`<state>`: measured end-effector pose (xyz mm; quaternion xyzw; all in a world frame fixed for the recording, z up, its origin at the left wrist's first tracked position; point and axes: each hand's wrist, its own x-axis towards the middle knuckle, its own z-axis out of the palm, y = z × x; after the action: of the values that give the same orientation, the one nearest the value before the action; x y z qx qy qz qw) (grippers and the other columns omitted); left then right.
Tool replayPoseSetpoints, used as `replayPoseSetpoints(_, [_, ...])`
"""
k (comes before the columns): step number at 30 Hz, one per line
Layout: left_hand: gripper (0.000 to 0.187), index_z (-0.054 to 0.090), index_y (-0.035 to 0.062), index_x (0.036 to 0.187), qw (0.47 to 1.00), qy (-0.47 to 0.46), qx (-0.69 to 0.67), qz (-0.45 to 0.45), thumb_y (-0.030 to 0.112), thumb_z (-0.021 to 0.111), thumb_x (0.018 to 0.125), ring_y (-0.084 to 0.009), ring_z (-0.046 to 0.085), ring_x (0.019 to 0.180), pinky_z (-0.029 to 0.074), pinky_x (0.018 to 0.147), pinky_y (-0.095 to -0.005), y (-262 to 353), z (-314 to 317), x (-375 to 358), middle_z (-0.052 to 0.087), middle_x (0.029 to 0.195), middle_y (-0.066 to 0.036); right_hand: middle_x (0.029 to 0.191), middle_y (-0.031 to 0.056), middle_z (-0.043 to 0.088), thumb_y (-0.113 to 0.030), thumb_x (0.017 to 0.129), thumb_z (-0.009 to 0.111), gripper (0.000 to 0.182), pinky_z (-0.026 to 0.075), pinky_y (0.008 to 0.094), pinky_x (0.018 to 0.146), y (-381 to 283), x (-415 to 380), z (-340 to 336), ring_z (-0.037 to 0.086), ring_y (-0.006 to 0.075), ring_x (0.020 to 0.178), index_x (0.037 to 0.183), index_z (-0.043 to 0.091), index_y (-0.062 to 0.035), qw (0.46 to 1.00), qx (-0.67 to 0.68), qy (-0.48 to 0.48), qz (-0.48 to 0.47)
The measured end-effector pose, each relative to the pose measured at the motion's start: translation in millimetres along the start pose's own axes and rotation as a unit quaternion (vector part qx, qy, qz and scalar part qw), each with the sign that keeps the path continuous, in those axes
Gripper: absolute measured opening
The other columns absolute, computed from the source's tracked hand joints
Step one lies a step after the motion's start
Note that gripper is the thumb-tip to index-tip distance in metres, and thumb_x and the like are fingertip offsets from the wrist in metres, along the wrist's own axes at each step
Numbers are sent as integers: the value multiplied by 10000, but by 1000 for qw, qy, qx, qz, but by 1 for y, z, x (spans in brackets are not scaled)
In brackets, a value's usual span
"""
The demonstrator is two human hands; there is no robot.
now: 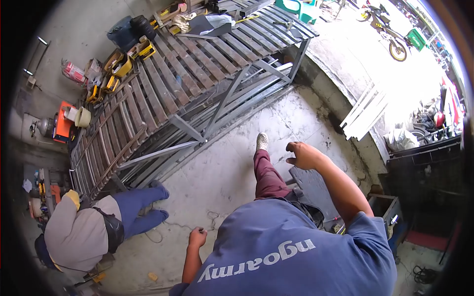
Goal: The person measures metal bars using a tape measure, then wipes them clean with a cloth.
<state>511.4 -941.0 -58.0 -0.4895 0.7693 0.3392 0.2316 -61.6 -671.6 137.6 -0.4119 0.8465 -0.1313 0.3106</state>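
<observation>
Out in front of my blue shirt (266, 246), my right hand (302, 155) hangs above the concrete floor (217, 172). Its fingers are bent, with the thumb apart from them, and no object shows between them. My left hand (197, 238) is low at my left side with its fingers curled in. A small dark spot shows at its fingertips, too small to name. Neither hand touches the long slatted metal bench (192, 74) ahead. One of my shoes (262, 142) is forward on the floor, and a dark board (316, 190) lies beyond my right forearm.
A co-worker (81, 227) with a yellow glove bends down at the lower left. Metal bars (227, 106) lie under the bench. Yellow containers (121, 64) and an orange machine (64, 122) stand to the left. White strips (364, 111) lean at the right ledge; a cable crosses the floor.
</observation>
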Motion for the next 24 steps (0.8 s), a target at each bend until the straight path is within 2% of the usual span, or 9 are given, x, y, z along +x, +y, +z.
replayPoseSetpoints(3, [457, 729, 2, 1227, 1000, 8, 20, -19, 346, 770, 930, -367, 753, 1093, 587, 964, -447, 36, -16, 33, 782, 1166, -214, 1124, 258, 752, -269, 919, 782, 459, 564, 492, 964, 42, 97, -41, 712, 424, 1111, 1263, 665, 12, 998, 28, 37, -38])
replayPoseSetpoints(6, [463, 739, -5, 1193, 999, -16, 14, -49, 366, 777, 918, -379, 753, 1080, 589, 957, -452, 82, -27, 66, 779, 1143, -226, 1050, 259, 760, -284, 904, 789, 472, 579, 494, 925, 86, 213, -107, 726, 439, 1054, 1258, 671, 5, 993, 97, 73, -6])
replayPoseSetpoints(10, [425, 780, 11, 1088, 990, -118, 70, -45, 407, 726, 942, -388, 750, 1074, 587, 964, -453, 175, -64, 90, 776, 1143, -215, 1057, 294, 754, -270, 890, 793, 413, 582, 488, 959, 162, 387, -206, 720, 461, 1087, 1180, 685, 3, 967, 107, 222, 68])
replayPoseSetpoints(14, [409, 789, 25, 1069, 994, -82, 54, 56, 404, 700, 943, -394, 747, 1053, 586, 962, -447, 249, -114, 92, 771, 1156, -207, 1174, 358, 710, -242, 906, 749, 529, 564, 531, 1008, 228, 529, -324, 693, 495, 1163, 1322, 579, 38, 918, 112, 345, 163])
replayPoseSetpoints(15, [395, 782, 24, 1086, 997, -44, -31, -52, 386, 680, 964, -400, 743, 1058, 585, 959, -465, 265, -120, 92, 766, 1159, -213, 1204, 365, 696, -245, 914, 739, 566, 560, 544, 1015, 248, 560, -348, 689, 507, 1161, 1356, 543, 51, 910, 92, 360, 181])
replayPoseSetpoints(16, [398, 774, 13, 1104, 995, 15, -42, -87, 374, 668, 974, -401, 745, 1042, 588, 938, -477, 280, -126, 91, 768, 1137, -223, 1235, 372, 682, -248, 921, 728, 605, 557, 556, 1021, 269, 588, -370, 686, 520, 1160, 1390, 507, 63, 902, 70, 377, 200])
replayPoseSetpoints(18, [431, 768, -7, 1111, 987, 66, -73, -130, 387, 671, 962, -397, 750, 1025, 594, 920, -469, 295, -133, 89, 771, 1103, -235, 1300, 362, 658, -260, 928, 729, 652, 549, 534, 1057, 306, 637, -404, 669, 497, 1224, 1408, 464, 93, 879, 34, 387, 275])
replayPoseSetpoints(21, [473, 774, -3, 1111, 988, 30, 145, 54, 427, 691, 934, -387, 759, 998, 597, 911, -472, 249, -107, 89, 779, 1069, -234, 1405, 337, 613, -253, 923, 735, 734, 525, 481, 1113, 332, 677, -436, 613, 452, 1340, 1452, 387, 119, 870, 47, 335, 358])
replayPoseSetpoints(24, [482, 785, 18, 1113, 979, 14, -102, -177, 453, 701, 925, -372, 755, 1031, 594, 927, -475, 313, -122, 65, 777, 1101, -220, 1429, 348, 596, -267, 925, 744, 785, 515, 454, 1127, 363, 706, -445, 588, 451, 1379, 1486, 358, 124, 875, 60, 269, 397])
